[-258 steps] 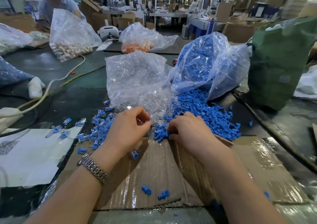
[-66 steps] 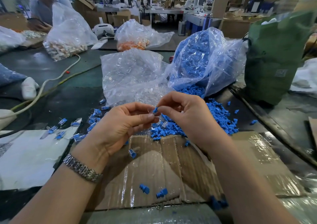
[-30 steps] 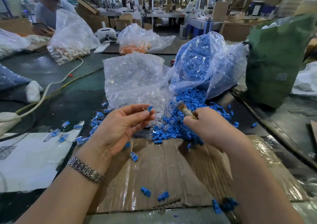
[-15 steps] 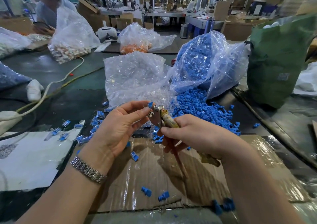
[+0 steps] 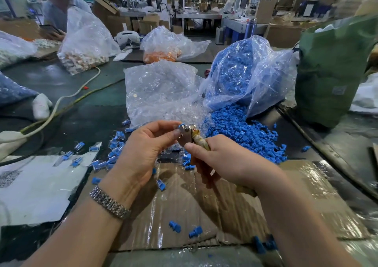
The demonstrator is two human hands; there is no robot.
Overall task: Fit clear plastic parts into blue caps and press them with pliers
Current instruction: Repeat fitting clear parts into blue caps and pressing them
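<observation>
**Lighting and Image Quality: Bright Hall, Sharp Centre, Warped Edges**

Illumination is bright and even, from overhead lights and pale openings at the far end of the hall. Glare streaks the glossy taped brown cardboard sheet (image 5: 204,211) and the crinkled clear plastic bag of blue caps (image 5: 251,72). Soft shadows fall beneath both forearms onto that cardboard. The centre is sharp. Wide-angle distortion bends the edges; the green woven sack (image 5: 331,72) at right is smeared, and the background is soft.
</observation>
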